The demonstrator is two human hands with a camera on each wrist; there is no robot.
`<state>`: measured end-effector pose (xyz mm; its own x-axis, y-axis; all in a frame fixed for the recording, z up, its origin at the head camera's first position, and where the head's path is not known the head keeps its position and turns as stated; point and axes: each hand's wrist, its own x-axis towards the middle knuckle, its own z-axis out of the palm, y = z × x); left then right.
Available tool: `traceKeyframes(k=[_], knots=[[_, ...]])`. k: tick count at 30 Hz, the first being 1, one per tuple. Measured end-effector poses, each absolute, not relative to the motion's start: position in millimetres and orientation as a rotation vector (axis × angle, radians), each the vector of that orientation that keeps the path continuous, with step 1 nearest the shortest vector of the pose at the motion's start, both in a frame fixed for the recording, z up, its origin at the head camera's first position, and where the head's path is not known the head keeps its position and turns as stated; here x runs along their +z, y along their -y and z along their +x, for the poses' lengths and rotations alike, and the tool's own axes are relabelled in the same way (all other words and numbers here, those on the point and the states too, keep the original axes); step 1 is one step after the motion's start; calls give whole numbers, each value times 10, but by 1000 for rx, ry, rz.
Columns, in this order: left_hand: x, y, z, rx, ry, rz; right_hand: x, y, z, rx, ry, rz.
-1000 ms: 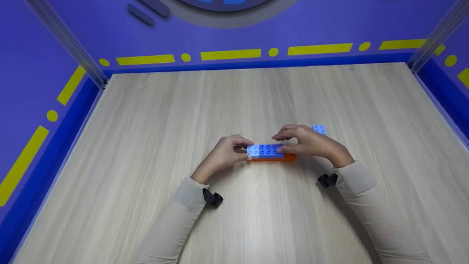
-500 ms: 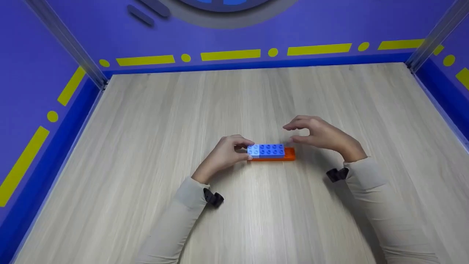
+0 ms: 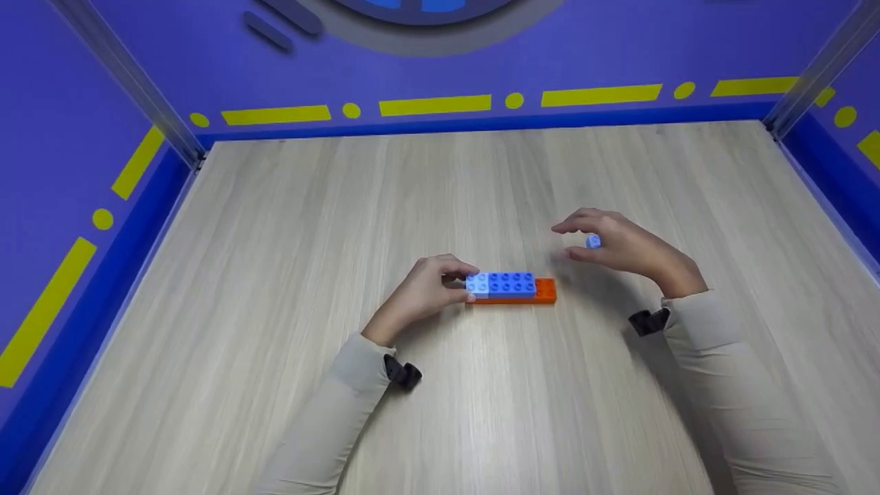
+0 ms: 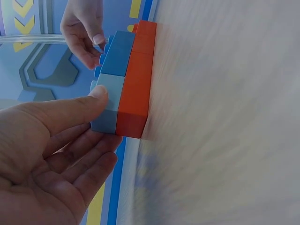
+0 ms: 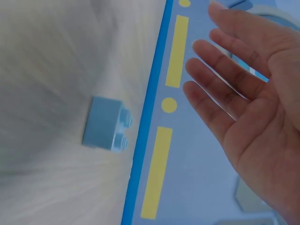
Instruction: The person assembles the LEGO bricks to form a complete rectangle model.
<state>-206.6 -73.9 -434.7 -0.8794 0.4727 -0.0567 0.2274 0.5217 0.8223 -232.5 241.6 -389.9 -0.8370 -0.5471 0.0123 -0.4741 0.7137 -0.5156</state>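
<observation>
My left hand (image 3: 427,292) pinches a light blue toy brick (image 3: 477,283) between thumb and fingers. That brick sits on the left end of an orange brick row (image 3: 545,290), beside a longer darker blue brick (image 3: 512,283). A seam crosses the orange row in the left wrist view, and its studs show at the right end. My right hand (image 3: 619,242) is open and holds nothing, over the table to the right. A loose light blue brick (image 5: 103,123) stands on the table below it; in the head view the hand partly covers this brick.
The wood-grain table (image 3: 330,220) is bordered at the back and sides by blue-purple walls (image 3: 440,72) with yellow markings. Metal corner posts (image 3: 137,82) stand at the back corners. Dark wrist cameras (image 3: 403,373) hang at both cuffs.
My right hand has let go of the darker blue brick and moved right and back, over the loose light blue brick. My left hand keeps its pinch in the same place.
</observation>
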Motion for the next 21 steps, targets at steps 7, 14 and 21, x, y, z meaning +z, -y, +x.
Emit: traceKeyframes(k=[7, 14, 21], knots=[[-4347, 736, -2070, 1296, -2484, 582, -3923, -2529, -2367, -744, -2787, -789], [-4352, 738, -2064, 1299, -2486, 588, -3975, -2673, -2411, -736, -2809, -816], [-4350, 741, -2050, 1296, -2493, 579, -3977, -2785, -2405, -710, -2795, -729]])
